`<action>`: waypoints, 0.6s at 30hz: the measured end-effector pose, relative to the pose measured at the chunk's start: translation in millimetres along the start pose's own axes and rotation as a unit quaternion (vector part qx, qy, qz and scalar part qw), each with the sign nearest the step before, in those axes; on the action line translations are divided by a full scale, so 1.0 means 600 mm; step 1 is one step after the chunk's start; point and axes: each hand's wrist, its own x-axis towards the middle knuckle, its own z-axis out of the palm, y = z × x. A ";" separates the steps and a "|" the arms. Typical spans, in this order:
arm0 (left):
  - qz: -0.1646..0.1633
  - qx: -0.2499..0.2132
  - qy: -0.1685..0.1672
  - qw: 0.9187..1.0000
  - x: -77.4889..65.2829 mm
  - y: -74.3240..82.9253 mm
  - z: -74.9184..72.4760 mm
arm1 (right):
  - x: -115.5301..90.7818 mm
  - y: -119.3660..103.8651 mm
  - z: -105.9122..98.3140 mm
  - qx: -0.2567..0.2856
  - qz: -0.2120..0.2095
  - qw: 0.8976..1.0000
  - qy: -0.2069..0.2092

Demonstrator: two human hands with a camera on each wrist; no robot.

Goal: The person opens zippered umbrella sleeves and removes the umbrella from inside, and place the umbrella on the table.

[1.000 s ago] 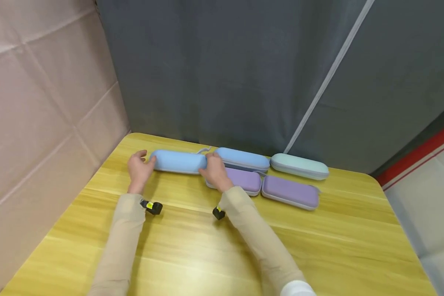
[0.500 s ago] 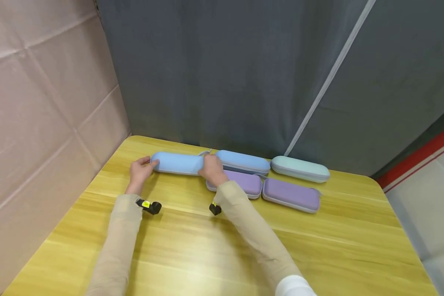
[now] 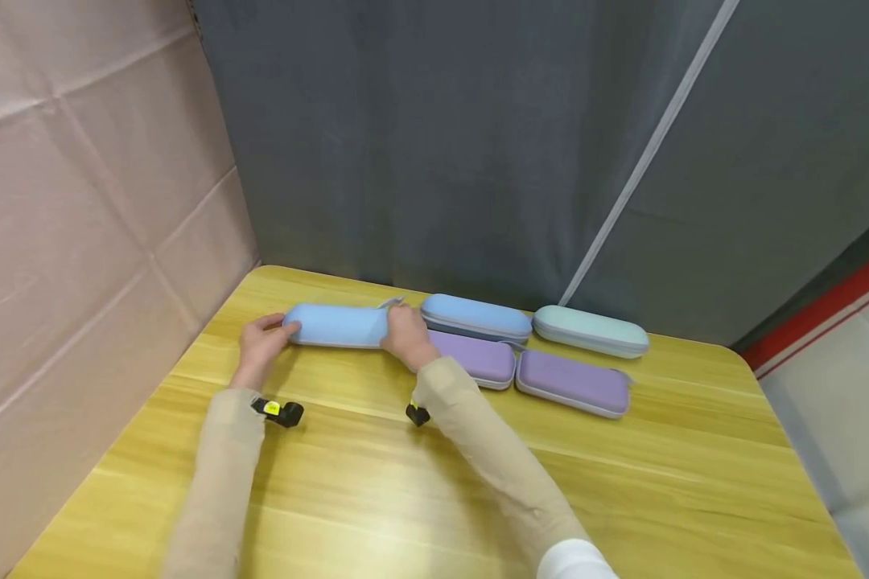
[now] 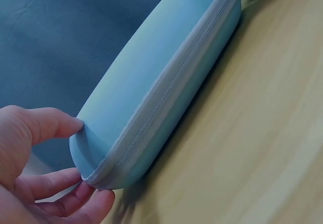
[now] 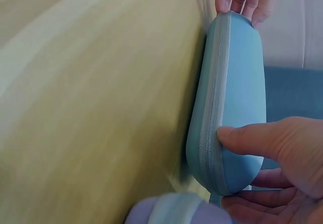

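Between my two hands is a light blue zippered pencil case (image 3: 336,326), its grey zipper band facing me along the long side. My left hand (image 3: 262,344) holds its left end; in the left wrist view the thumb lies on the top and the fingers (image 4: 55,181) touch the rounded end below. My right hand (image 3: 409,336) grips the other end, and the right wrist view shows its thumb (image 5: 247,135) on the zipper edge with the fingers curled under the end. A grey strap loop (image 3: 391,302) sticks out behind the case, near the right hand.
Right of my hands, a second blue case (image 3: 475,315) and a mint green case (image 3: 590,330) stand along the back. In front of them lie two purple cases (image 3: 474,358), end to end. A dark grey curtain (image 3: 442,145) borders the yellow wooden table (image 3: 362,482).
Both hands have moved a little to the left with the blue pencil case, widening the gap to the second blue case. The other cases stay in place.
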 end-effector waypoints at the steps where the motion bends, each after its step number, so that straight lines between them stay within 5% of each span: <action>1: -0.002 0.000 0.000 1.000 -0.002 -0.001 -0.004 | -0.002 -0.003 0.000 -0.005 -0.007 1.000 0.000; 11: -0.001 0.039 -0.026 0.999 -0.033 -0.012 -0.043 | -0.040 -0.024 0.007 -0.009 -0.043 0.999 0.018; 18: 0.005 0.080 -0.053 0.995 -0.055 -0.025 -0.079 | -0.073 -0.034 0.024 0.069 -0.050 0.996 0.038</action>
